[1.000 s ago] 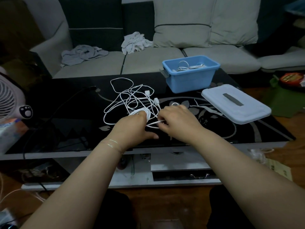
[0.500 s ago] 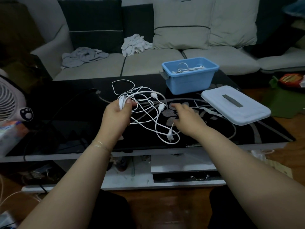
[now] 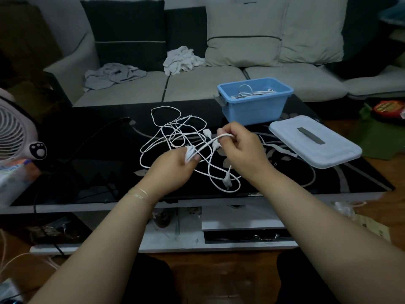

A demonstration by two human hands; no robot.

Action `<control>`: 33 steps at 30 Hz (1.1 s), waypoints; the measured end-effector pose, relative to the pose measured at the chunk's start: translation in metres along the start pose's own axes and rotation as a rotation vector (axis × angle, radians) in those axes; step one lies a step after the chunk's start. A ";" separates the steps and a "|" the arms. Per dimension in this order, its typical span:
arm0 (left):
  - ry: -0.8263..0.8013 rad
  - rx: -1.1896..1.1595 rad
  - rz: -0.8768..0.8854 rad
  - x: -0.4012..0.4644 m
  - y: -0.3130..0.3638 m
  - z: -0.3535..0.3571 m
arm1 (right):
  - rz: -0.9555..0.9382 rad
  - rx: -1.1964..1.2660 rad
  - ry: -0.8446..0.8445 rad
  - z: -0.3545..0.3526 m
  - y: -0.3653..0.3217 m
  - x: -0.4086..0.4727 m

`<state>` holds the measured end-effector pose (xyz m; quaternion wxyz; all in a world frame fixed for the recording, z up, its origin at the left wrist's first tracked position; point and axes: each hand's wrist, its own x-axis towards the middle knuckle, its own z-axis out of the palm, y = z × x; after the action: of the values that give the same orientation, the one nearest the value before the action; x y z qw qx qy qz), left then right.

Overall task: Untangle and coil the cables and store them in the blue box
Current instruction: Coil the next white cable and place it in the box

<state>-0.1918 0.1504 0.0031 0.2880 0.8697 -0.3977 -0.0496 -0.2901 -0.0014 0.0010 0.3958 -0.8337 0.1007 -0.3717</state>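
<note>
Step in hand, by judgement: coiling, with untangling not finished. Left hand [image 3: 175, 165] curled round a small bundle of wound white cable [image 3: 190, 152], held above the black glass table [image 3: 72, 163]. Right hand [image 3: 240, 145] pinching a doubled strand of the same cable between thumb and fingertips, drawn taut across the short gap to the left hand. Remaining tangle [image 3: 179, 137] of white cable lying loose on the table just beyond and between both hands, several loops crossing; plugs visible at a few ends, count uncertain. Number of separate cables in the tangle: cannot tell.

Blue box [image 3: 255, 102] open at the far right of the table, coiled white cable already inside. Lid [image 3: 315, 141] off, resting flat on the table to the right of the box, apart from it.

Next move, judged: another turn laid onto the bundle, slack fed slowly from the tangle. Risk noted: crossed loops likely to snag and drag the whole heap; loose plug ends apt to catch.
</note>
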 end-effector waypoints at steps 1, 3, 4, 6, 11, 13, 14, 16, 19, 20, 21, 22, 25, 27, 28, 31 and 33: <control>-0.024 0.026 0.023 -0.001 0.001 0.001 | 0.057 0.058 0.011 -0.002 0.000 0.003; -0.100 -0.037 0.069 -0.003 0.003 0.003 | 0.199 0.207 0.000 -0.006 0.001 0.010; -0.153 -0.110 0.097 -0.004 0.004 0.004 | 0.279 0.266 -0.020 -0.008 0.003 0.013; -0.248 -0.241 0.152 -0.006 0.009 0.005 | 0.426 0.349 -0.067 -0.010 0.010 0.016; -0.315 -0.613 0.189 -0.009 0.020 0.003 | 0.530 0.371 -0.175 -0.005 0.020 0.014; -0.340 -0.846 0.146 -0.011 0.022 0.003 | 0.508 0.371 -0.210 0.000 0.018 0.011; -0.355 -0.964 0.120 -0.011 0.023 0.004 | 0.503 0.360 -0.232 0.003 0.018 0.008; -0.383 -1.149 0.087 -0.012 0.025 0.003 | 0.476 0.304 -0.276 0.011 0.014 0.003; -0.345 -1.324 0.049 -0.010 0.026 0.000 | 0.317 -0.113 -0.411 0.024 0.014 -0.008; -0.309 -1.377 0.011 -0.008 0.025 -0.002 | 0.271 -0.269 -0.451 0.026 0.010 -0.012; -0.271 -1.421 -0.030 -0.006 0.023 -0.003 | 0.223 -0.371 -0.465 0.029 0.006 -0.016; -0.232 -1.448 -0.068 -0.005 0.023 -0.004 | 0.180 -0.419 -0.476 0.032 0.002 -0.020; -0.125 -1.493 -0.168 -0.004 0.020 -0.007 | 0.037 -0.528 -0.518 0.040 -0.009 -0.030; -0.088 -1.519 -0.193 -0.004 0.018 -0.010 | -0.073 -0.573 -0.535 0.044 -0.010 -0.035; -0.072 -1.518 -0.193 -0.004 0.018 -0.011 | -0.123 -0.598 -0.529 0.043 -0.010 -0.036; 0.007 -1.464 -0.189 -0.003 0.016 -0.010 | -0.225 -0.651 -0.504 0.037 -0.014 -0.033; 0.055 -1.409 -0.180 -0.004 0.018 -0.008 | -0.273 -0.686 -0.511 0.035 -0.015 -0.033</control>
<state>-0.2039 0.1472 0.0189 0.7867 0.5069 -0.1902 -0.2966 -0.2901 0.0441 -0.0204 0.0561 -0.9874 0.0061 -0.1478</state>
